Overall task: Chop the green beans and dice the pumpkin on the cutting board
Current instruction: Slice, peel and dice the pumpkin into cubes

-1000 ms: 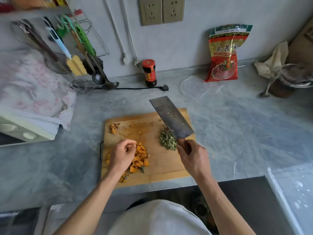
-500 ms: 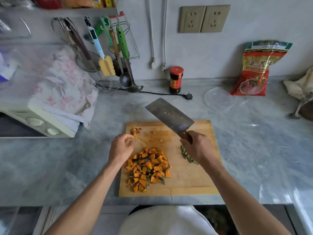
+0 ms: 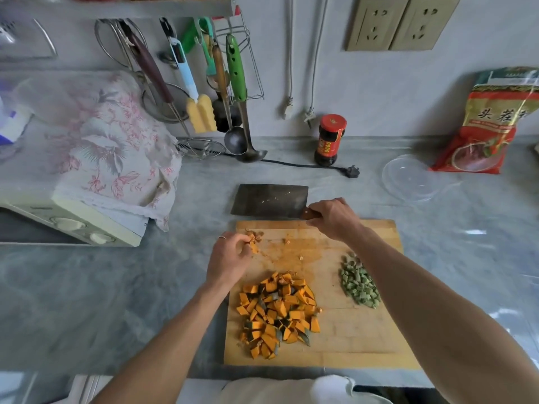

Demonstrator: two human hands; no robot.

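Showing diced pumpkin (image 3: 277, 313) orange w/ green skin, beans (image 3: 359, 282) chopped short

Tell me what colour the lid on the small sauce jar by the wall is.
Red, on the sauce jar; the head view shows it clearly.

Soft, even daylight, fairly bright, no hard shadows. Pale glare patches on the countertop (image 3: 478, 246) out past the right hand (image 3: 332, 218), so light seems to come from that side. Faint soft shadow under the left hand (image 3: 230, 258). Wide-angle bend: wall sockets (image 3: 402, 23) above the hands tilt, forearms balloon near the bottom edge. Corners smeared, slightly soft; centre around both hands reasonably sharp.
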